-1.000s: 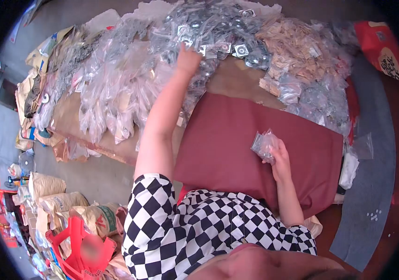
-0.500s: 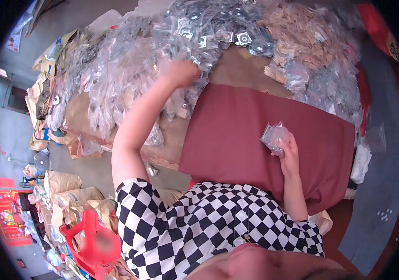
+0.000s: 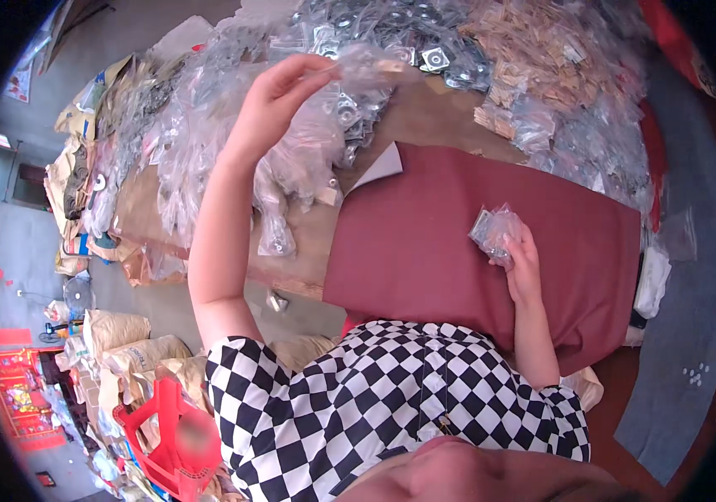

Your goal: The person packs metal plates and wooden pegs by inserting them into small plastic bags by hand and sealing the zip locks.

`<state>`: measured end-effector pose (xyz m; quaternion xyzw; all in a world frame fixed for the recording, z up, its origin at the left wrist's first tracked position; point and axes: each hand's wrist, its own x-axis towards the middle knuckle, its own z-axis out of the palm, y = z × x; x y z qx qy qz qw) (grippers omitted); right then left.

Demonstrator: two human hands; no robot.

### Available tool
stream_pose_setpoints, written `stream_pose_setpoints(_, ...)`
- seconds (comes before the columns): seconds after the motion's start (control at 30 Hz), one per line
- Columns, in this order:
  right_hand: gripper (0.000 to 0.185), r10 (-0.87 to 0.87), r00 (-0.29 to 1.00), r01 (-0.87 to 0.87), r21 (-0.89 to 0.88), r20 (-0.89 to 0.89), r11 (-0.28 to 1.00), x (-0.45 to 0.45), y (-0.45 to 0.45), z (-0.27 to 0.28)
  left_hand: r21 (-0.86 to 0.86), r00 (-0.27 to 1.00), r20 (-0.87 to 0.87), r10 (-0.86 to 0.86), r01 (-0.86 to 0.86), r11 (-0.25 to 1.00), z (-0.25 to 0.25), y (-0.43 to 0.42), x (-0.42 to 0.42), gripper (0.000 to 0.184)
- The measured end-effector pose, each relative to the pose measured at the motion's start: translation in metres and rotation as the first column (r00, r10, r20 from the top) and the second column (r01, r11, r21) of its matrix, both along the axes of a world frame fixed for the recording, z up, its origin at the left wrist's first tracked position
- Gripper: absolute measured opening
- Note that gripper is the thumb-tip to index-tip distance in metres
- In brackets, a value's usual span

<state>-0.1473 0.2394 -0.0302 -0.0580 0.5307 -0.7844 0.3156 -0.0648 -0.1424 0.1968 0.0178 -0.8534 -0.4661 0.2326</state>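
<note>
My left hand (image 3: 287,96) is raised over the heap at the far side of the table. Its fingers pinch a clear plastic bag (image 3: 366,69), blurred by motion, with something small and tan near its far end. Lower right, my right hand (image 3: 521,255) is closed around a small clear plastic packet (image 3: 496,232) with what look like metal pieces inside, just above the dark red cloth (image 3: 441,226). One corner of that cloth is folded over, showing a pale underside. Clear bags (image 3: 199,159) lie piled below my left hand.
Bagged metal plates (image 3: 435,58) are heaped at the back, beside a pile of tan pieces (image 3: 533,58) at the back right. A red plastic stool (image 3: 169,443) and full sacks (image 3: 144,351) stand on the floor at lower left.
My left hand has moved up and left from the heap, with a plastic bag now showing in its fingers. The cloth's far left corner has flipped over. My right hand has barely moved.
</note>
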Motion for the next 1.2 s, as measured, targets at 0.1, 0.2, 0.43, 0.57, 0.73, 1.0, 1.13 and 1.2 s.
stream_pose_setpoints(0.1,0.045,-0.021,1.0,0.021,-0.022,-0.014,1.0,0.001,0.002,-0.002,0.025,0.988,0.004,-0.156,0.155,0.988,-0.013,0.01,-0.007,0.013)
stream_pose_setpoints(0.2,0.046,-0.053,0.998,0.051,-0.045,-0.031,0.998,0.001,0.004,-0.002,-0.487,0.987,0.04,-0.155,0.154,0.86,-0.041,0.04,-0.009,0.014)
stream_pose_setpoints(0.43,0.048,-0.03,0.999,0.029,-0.038,-0.013,0.999,-0.003,0.007,-0.003,-0.463,0.95,0.304,-0.075,0.216,0.859,-0.13,0.058,0.012,0.021)
stream_pose_setpoints(0.57,0.048,-0.033,0.999,0.033,-0.034,-0.01,0.999,-0.004,0.002,0.0,-0.235,0.89,0.426,-0.162,0.282,0.93,-0.148,0.031,0.02,0.021)
stream_pose_setpoints(0.73,0.045,-0.035,0.999,0.034,-0.055,-0.026,0.998,-0.001,0.004,-0.002,-0.74,0.961,0.249,0.121,0.108,0.663,-0.175,0.031,0.017,0.008)
stream_pose_setpoints(1.0,0.042,-0.065,0.998,0.066,-0.085,0.007,0.994,-0.001,0.003,0.002,-0.611,0.949,0.156,0.273,-0.124,0.782,-0.191,0.056,0.018,0.009)
stream_pose_setpoints(1.13,0.046,-0.063,0.998,0.064,-0.045,0.02,0.997,-0.002,0.003,0.0,-0.309,0.933,0.295,0.205,-0.11,0.945,-0.182,0.049,0.027,0.012)
stream_pose_setpoints(1.2,0.047,-0.062,0.998,0.063,-0.056,0.021,0.996,-0.002,0.003,-0.001,-0.164,0.969,0.226,0.101,-0.064,0.984,-0.184,0.042,0.03,0.016)
